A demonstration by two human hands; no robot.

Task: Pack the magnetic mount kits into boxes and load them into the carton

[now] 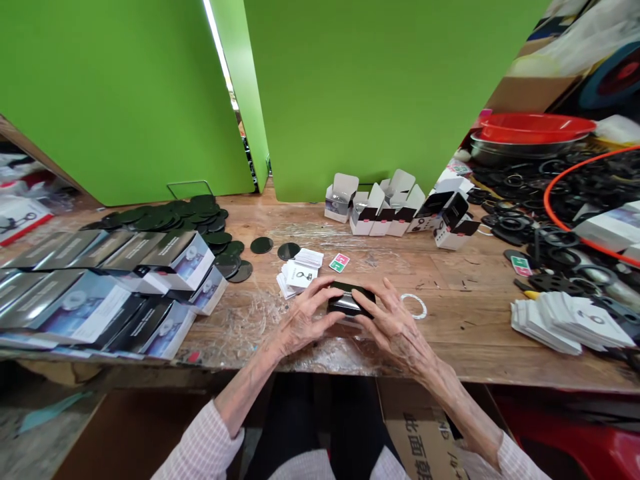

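A small black printed box (345, 300) lies on the wooden table in front of me, between my two hands. My left hand (313, 310) grips its left end, fingers on top and thumb along the near side. At the opposite end, my right hand (393, 320) has its fingers pressed on the top and edge. Just beyond the left hand sits a stack of white leaflets (303, 270). A red and green sticker card (339, 263) lies past the box. To the right of my right hand is a white ring (414, 306).
Closed boxes (100, 300) are stacked at left, before a pile of dark discs (175, 217). Several opened white boxes (385, 207) stand at the back. On the right are leaflets (570, 320), black ring parts (555, 247) and a red basin (535, 127). Green panels (380, 87) border the back.
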